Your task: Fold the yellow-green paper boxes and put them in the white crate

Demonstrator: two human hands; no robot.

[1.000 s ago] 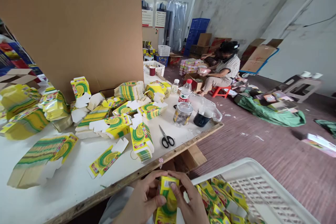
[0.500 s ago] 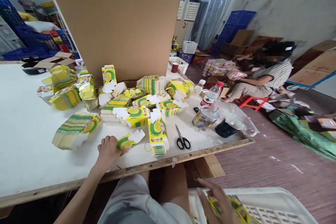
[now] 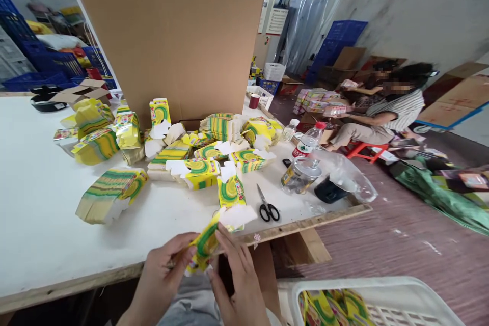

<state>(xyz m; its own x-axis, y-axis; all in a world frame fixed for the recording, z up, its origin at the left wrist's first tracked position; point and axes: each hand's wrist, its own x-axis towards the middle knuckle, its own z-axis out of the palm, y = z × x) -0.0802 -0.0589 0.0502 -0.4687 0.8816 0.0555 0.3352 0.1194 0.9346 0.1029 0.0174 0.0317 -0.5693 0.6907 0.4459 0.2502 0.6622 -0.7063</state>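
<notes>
A yellow and green printed carton with white flaps is held over the table's front edge, tilted. My left hand pinches its lower left side between thumb and fingers. On the other side, my right hand has its fingers on the carton's upper edge and its thumb near the lower end. Just behind lies a small stack of flat cartons. A fanned stack of cartons rests to the left, and more piles lie farther back. Black-handled scissors lie right of the held carton.
A clear jar, a red-capped bottle and a dark mug stand at the table's right end. A white basket with yellow cartons is at lower right. A tall cardboard sheet stands behind the piles. Two people sit beyond.
My left hand has lifted the carton from the tabletop and brought it right and toward me. My right hand has come from over the basket to the carton.
</notes>
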